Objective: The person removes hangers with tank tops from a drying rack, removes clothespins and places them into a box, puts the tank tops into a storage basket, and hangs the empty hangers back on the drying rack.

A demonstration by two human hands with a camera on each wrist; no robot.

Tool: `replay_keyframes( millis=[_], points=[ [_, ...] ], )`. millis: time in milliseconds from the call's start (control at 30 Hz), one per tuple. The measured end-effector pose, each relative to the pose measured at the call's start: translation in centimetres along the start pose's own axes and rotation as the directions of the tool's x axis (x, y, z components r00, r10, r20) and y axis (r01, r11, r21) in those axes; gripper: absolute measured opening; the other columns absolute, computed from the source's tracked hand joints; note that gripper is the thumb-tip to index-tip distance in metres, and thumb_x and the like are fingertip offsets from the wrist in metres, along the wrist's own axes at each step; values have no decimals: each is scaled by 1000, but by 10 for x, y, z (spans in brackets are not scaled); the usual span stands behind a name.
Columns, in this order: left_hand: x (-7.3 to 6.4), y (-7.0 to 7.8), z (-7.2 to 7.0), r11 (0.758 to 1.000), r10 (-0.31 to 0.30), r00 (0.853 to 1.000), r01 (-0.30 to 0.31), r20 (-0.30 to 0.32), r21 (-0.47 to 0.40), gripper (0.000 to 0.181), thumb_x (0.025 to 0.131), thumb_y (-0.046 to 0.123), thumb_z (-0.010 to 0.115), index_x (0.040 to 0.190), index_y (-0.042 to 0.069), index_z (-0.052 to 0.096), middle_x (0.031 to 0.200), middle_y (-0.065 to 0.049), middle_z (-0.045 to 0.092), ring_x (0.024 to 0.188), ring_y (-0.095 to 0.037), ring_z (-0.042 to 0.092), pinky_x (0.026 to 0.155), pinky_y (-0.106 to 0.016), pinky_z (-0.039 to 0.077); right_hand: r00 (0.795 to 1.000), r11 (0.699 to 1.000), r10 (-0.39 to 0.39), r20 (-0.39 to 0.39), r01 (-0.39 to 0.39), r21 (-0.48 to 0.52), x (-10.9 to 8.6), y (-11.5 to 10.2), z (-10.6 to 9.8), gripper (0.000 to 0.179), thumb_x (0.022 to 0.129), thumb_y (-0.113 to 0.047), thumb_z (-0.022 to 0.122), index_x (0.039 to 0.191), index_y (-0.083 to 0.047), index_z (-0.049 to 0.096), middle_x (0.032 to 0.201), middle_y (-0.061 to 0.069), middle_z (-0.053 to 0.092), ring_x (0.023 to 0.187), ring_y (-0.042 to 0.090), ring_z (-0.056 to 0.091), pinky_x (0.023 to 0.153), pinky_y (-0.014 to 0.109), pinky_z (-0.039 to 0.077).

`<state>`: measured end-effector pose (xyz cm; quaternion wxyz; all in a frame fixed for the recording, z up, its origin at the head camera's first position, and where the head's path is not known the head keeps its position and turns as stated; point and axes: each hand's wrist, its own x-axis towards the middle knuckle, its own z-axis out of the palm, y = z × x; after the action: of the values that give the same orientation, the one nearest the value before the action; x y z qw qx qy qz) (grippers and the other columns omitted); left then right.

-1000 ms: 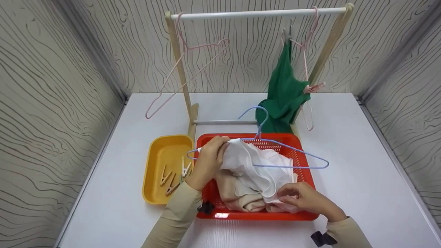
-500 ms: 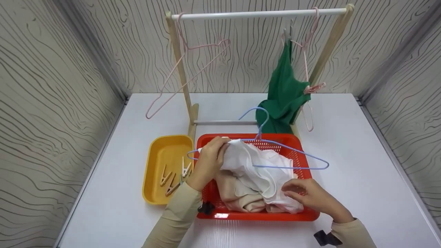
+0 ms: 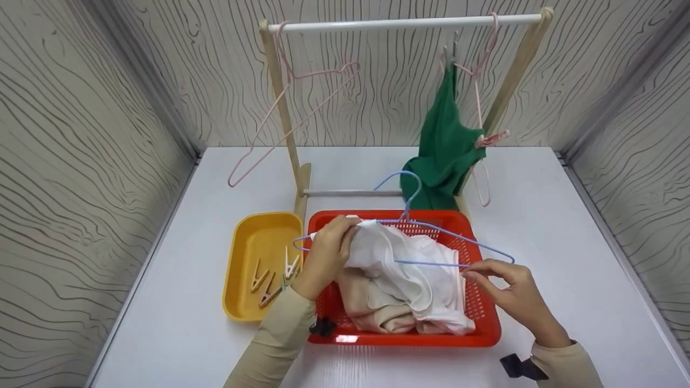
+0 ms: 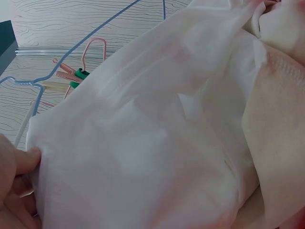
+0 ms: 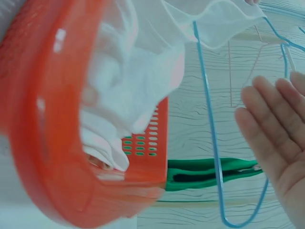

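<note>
My left hand [image 3: 329, 253] pinches the upper edge of a white cloth garment [image 3: 374, 242], draped over the left side of a blue hanger [image 3: 431, 263]. The hanger's hook points up and its right side is bare. Up close in the left wrist view, thumb and fingers [image 4: 29, 161] grip the fabric's edge. My right hand [image 3: 515, 293] is at the hanger's right end, thumb and forefinger near the lower bar. In the right wrist view its fingers [image 5: 267, 109] are extended beside the blue hanger [image 5: 209, 109]. Below, a red basket [image 3: 404, 339] holds more white cloth and beige cloth [image 3: 356, 293].
To the left, a yellow tray [image 3: 232, 291] contains several clothespins [image 3: 291, 265]. Behind stands a rack with a white rail [image 3: 404, 23]. It carries a bare pink hanger [image 3: 318, 71] and a green cloth [image 3: 444, 145] held by a pink clip [image 3: 491, 138].
My right hand has left the cloth at the basket's front right and moved up and right to the hanger's right end. The left hand keeps its grip in place.
</note>
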<state>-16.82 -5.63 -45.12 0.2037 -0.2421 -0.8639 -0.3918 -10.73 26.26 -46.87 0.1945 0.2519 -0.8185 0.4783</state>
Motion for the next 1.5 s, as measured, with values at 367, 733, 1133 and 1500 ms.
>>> replay_keyframes(
  millis=[367, 733, 1133, 1500],
  points=[
    [0, 1, 0, 1000, 17, 1000, -17, 23, -8, 14, 95, 11, 58, 105, 5, 66, 98, -9, 70, 92, -22, 68, 90, -33, 58, 993, 997, -47, -110, 40, -65, 4, 3, -16, 32, 63, 26, 69, 88, 7, 70, 88, -8, 75, 86, -12, 64, 80, 1, 49],
    [0, 2, -1, 999, 37, 998, -36, 50, -27, 15, 95, 11, 58, 107, 6, 65, 102, -9, 70, 94, -22, 67, 93, -34, 57, 988, 993, -34, -152, 16, -120, 7, 8, -25, 37, 62, 27, 70, 92, 6, 70, 95, -22, 70, 91, -12, 64, 87, 2, 48],
    [0, 1, -4, 998, 45, 997, -41, 65, -56, 17, 95, 11, 58, 108, 5, 66, 101, -10, 70, 92, -22, 66, 92, -33, 58, 991, 994, 12, -130, -26, -105, 1, 22, -23, 38, 64, 27, 68, 95, 7, 71, 96, -14, 74, 94, -15, 63, 86, 0, 46],
    [0, -1, -5, 996, 39, 997, -34, 67, -79, 16, 95, 12, 58, 106, 5, 66, 99, -10, 69, 90, -22, 65, 89, -33, 59, 995, 999, 17, -97, -21, -40, -1, 22, -19, 33, 65, 28, 65, 93, 10, 70, 92, -15, 74, 86, -13, 66, 76, 3, 51]
  ],
)
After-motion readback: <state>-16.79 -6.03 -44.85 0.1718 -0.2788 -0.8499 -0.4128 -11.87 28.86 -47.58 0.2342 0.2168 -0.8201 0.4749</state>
